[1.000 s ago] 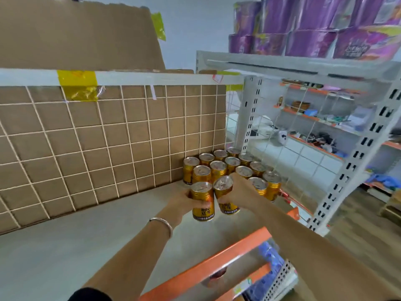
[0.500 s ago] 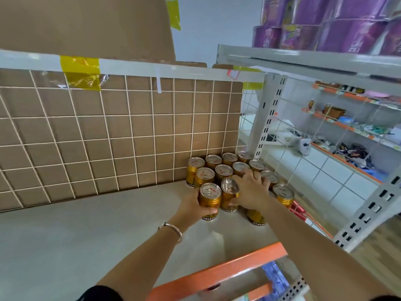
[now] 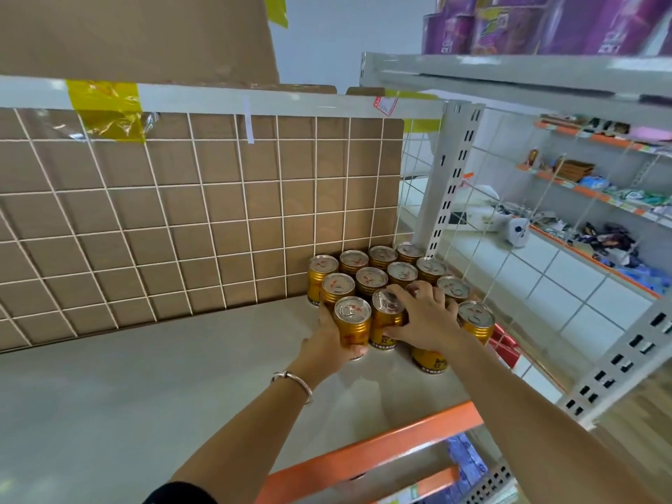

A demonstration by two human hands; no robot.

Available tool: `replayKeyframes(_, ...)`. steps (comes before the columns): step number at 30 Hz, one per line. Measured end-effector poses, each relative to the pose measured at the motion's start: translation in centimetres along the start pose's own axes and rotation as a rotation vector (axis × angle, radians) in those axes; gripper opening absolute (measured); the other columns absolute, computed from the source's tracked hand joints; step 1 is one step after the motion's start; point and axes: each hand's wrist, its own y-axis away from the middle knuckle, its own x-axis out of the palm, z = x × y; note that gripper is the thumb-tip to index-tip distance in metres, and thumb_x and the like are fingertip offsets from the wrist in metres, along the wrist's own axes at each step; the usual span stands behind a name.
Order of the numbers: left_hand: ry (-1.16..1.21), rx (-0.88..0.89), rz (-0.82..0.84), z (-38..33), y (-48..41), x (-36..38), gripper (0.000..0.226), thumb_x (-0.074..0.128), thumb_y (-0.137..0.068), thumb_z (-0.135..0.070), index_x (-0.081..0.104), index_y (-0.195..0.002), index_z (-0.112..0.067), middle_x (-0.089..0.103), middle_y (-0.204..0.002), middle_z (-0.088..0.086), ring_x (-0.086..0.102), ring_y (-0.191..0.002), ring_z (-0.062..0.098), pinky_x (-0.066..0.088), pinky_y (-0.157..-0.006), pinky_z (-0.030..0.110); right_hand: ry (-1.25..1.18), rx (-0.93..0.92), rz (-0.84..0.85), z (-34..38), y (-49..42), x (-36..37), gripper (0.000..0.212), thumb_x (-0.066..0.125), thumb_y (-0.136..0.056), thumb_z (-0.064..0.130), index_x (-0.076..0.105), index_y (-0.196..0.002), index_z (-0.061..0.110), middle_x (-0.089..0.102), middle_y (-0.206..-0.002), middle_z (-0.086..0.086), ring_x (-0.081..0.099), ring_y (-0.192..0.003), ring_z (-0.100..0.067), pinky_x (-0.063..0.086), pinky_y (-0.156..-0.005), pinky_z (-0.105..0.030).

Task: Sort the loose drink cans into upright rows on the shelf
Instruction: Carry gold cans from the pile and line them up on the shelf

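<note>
On the grey shelf (image 3: 163,387), left hand (image 3: 323,345) grips one gold can (image 3: 352,323), right hand (image 3: 427,321) grips the next can (image 3: 386,321); a nudge may topple the rows (image 3: 371,277)

Purple packs (image 3: 545,23) up top, cardboard (image 3: 182,212) behind white wire grid (image 3: 232,232), yellow tape (image 3: 105,107)
</note>
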Motion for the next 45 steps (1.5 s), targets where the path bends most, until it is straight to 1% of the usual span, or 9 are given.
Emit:
replayKeyframes(4, -0.210, 0.070, -0.145, 1.1, 2.7, 1.5, 0.091, 0.061, -0.078, -0.055, 0.016, -0.147, -0.016, 0.044, -0.144, 0.000, 0.038, -0.133, 0.020, 0.014, -0.117, 0.038, -0.037, 0.007, -0.011, 0.1, -0.1, 0.0, 0.084, 0.063, -0.075, 0.063, 0.019, -0.144, 0.044, 0.017, -0.151, -0.004, 0.013, -0.139, -0.034, 0.016, -0.112, -0.055)
replayKeyframes(12, -0.279, 0.119, -0.244, 1.6, 3.1, 2.1, 0.093, 0.054, -0.080, -0.062, 0.004, -0.149, -0.023, 0.041, -0.146, -0.007, 0.038, -0.134, 0.011, 0.014, -0.119, 0.035, -0.071, 0.013, -0.057, -0.1, -0.2, 0.5, 0.082, 0.064, -0.073, 0.062, 0.024, -0.142, 0.045, 0.021, -0.149, -0.002, 0.018, -0.137, -0.032, 0.020, -0.111, -0.053)
replayKeyframes(19, -0.359, 0.056, -0.280, 1.0, 3.5, 1.9, 0.085, 0.053, -0.081, -0.063, 0.023, -0.147, -0.018, 0.047, -0.142, -0.006, 0.040, -0.132, 0.011, 0.016, -0.118, 0.035, -0.058, 0.005, -0.060, -0.4, -0.3, 0.6, 0.082, 0.062, -0.074, 0.065, 0.023, -0.143, 0.044, 0.021, -0.149, -0.002, 0.018, -0.137, -0.032, 0.021, -0.110, -0.054)
replayKeyframes(23, -0.329, 0.019, -0.230, 0.5, 4.1, 1.9, 0.083, 0.054, -0.085, -0.057, 0.017, -0.149, -0.018, 0.037, -0.149, -0.004, 0.033, -0.138, 0.014, 0.013, -0.120, 0.037, -0.046, 0.008, -0.056, -0.5, -0.4, 0.7, 0.083, 0.061, -0.074, 0.066, 0.021, -0.144, 0.044, 0.020, -0.150, -0.003, 0.018, -0.138, -0.032, 0.021, -0.111, -0.054)
replayKeyframes(26, -0.110, 0.014, -0.209, -0.3, 5.0, 0.9, 0.070, 0.060, -0.087, -0.042, 0.022, -0.144, -0.026, 0.046, -0.140, -0.005, 0.041, -0.130, 0.016, 0.033, -0.112, 0.034, -0.052, 0.011, -0.059, -0.3, -0.5, 0.6, 0.085, 0.062, -0.074, 0.064, 0.021, -0.145, 0.042, 0.020, -0.151, -0.003, 0.017, -0.139, -0.032, 0.019, -0.112, -0.054)
replayKeyframes(30, -0.057, -0.001, -0.102, -0.3, 7.3, -0.9, 0.063, 0.060, -0.089, -0.030, 0.026, -0.143, -0.026, 0.043, -0.143, -0.001, 0.042, -0.130, 0.016, 0.034, -0.102, 0.026, -0.044, 0.019, -0.054, 0.1, 0.2, 0.1, 0.086, 0.065, -0.075, 0.054, 0.022, -0.147, 0.037, 0.017, -0.154, -0.003, 0.014, -0.141, -0.031, 0.010, -0.113, -0.057)
replayKeyframes(35, -0.102, -0.041, 0.017, 0.7, 9.5, -3.3, 0.064, 0.055, -0.092, -0.038, 0.025, -0.147, -0.024, 0.030, -0.154, 0.000, 0.030, -0.140, 0.015, 0.024, -0.112, 0.024, -0.046, -0.107, -0.174, 4.8, 2.0, -0.1, 0.051, 0.048, -0.089, 0.029, 0.041, -0.139, 0.033, 0.029, -0.152, 0.005, 0.020, -0.140, -0.023, 0.009, -0.114, -0.050)
replayKeyframes(41, -0.141, -0.132, 0.065, 3.5, 15.0, -10.2, 0.060, 0.058, -0.090, -0.036, 0.036, -0.144, -0.020, 0.043, -0.145, 0.004, 0.041, -0.134, 0.015, 0.030, -0.107, 0.022, -0.085, -0.300, 0.041, 14.5, 4.8, 2.3, 0.046, 0.042, -0.095, 0.027, 0.040, -0.141, 0.028, 0.039, -0.149, 0.001, 0.033, -0.137, -0.023, 0.020, -0.116, -0.045)
replayKeyframes(45, -0.193, -0.267, -0.067, 7.6, 20.9, -18.2, 0.058, 0.058, -0.090, -0.035, 0.039, -0.142, -0.018, 0.043, -0.146, 0.003, 0.042, -0.133, 0.015, 0.029, -0.108, 0.022, -0.094, -0.376, 0.219, 21.1, 8.2, 4.1, 0.051, 0.046, -0.093, 0.028, 0.038, -0.143, 0.029, 0.041, -0.148, 0.004, 0.038, -0.135, -0.019, 0.027, -0.114, -0.040)
